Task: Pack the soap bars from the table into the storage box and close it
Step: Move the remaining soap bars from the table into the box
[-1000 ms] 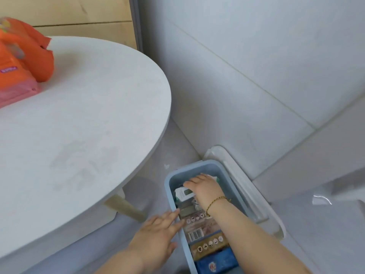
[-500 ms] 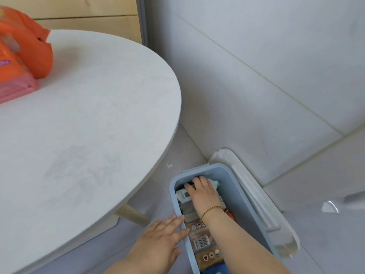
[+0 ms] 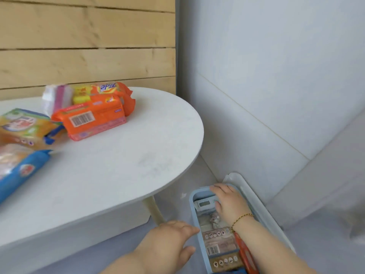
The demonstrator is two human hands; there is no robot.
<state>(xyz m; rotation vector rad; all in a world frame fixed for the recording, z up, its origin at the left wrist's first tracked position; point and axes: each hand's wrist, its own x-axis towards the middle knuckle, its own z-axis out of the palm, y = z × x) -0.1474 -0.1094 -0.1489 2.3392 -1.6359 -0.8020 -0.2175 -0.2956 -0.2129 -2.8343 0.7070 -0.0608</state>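
A light blue storage box (image 3: 194,212) stands on the floor by the wall, holding several wrapped soap bars, among them a brown one (image 3: 217,242) with a barcode. My right hand (image 3: 230,202) reaches into its far end, fingers resting on a white soap pack (image 3: 204,204); whether it grips the pack is hidden. My left hand (image 3: 167,244) lies flat against the box's left outer wall. On the round white table (image 3: 122,165) lie orange soap packs (image 3: 92,117), a yellow-green pack (image 3: 21,125) and a blue pack (image 3: 21,173).
The box's translucent white lid (image 3: 256,202) lies on the floor between box and wall. A pale table leg (image 3: 154,210) stands just left of the box. A wood-plank panel and grey tiled wall rise behind.
The view has swung up and left, bringing the soap packs on the table into sight. My right hand shifted toward the box's far end; my left hand stays on the box's side.
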